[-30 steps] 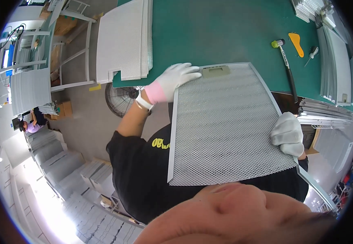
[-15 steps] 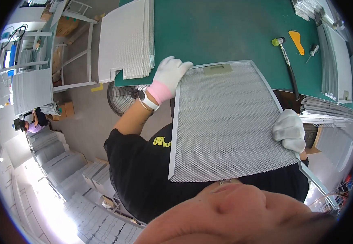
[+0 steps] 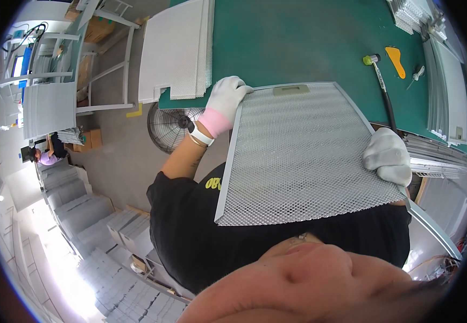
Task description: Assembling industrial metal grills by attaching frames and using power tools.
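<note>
At the far left corner of the framed mesh filter panel (image 3: 303, 156), the left hand (image 3: 225, 99) bends its gloved fingers over the rim, apparently grasping it; at the panel's right edge, the right hand (image 3: 388, 157) is clenched round the frame. The panel lies between them, its far part over the green workbench (image 3: 298, 43). From its near right corner a frame strip (image 3: 433, 229) juts outward, and its near edge is bare mesh. The step in hand looks like closing the frame; the next move would call for steadying the panel while bringing that strip to the bare edge.

Counted outward: one latch plate (image 3: 291, 90) on the panel's far edge; beyond its right, one mallet (image 3: 381, 82), one yellow scraper (image 3: 395, 60), one screwdriver (image 3: 418, 71); beyond its left, one stack of mesh sheets (image 3: 174, 54), too close-layered to count, and one fan (image 3: 171, 126).
</note>
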A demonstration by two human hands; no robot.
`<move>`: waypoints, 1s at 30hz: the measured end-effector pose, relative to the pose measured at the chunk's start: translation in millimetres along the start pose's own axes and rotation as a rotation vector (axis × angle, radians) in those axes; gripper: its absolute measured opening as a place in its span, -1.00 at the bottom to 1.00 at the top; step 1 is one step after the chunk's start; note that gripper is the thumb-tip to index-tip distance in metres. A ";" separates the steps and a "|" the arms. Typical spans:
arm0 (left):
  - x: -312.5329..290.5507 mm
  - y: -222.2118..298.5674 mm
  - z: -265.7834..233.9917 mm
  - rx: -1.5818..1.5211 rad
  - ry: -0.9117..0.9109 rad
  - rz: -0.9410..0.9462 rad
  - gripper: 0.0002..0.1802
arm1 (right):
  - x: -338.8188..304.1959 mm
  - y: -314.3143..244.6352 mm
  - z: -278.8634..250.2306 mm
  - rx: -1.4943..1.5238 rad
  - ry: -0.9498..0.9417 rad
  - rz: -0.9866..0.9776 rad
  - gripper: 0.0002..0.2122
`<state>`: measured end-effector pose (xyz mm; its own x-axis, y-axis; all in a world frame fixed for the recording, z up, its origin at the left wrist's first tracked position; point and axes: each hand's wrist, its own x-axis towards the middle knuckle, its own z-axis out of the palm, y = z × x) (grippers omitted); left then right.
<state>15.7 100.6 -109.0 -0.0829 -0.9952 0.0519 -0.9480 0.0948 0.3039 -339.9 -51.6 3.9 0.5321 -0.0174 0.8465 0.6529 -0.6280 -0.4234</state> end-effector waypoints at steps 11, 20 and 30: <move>20.7 76.5 -125.5 -0.835 0.713 0.603 -0.67 | 21.3 49.6 -5.7 -0.035 0.554 0.265 -0.70; 48.7 60.9 -104.6 -0.903 1.136 0.346 -0.82 | 33.9 70.4 -1.2 -0.130 0.744 0.447 -0.81; 56.0 44.3 -116.0 -0.853 1.046 0.158 -0.89 | 86.7 46.1 -63.1 -0.757 0.025 0.392 -0.61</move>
<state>4.7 51.8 17.7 0.4593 -0.5252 0.7164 -0.4348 0.5704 0.6968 -297.7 -131.2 78.2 0.6266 -0.3535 0.6946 -0.1166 -0.9237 -0.3649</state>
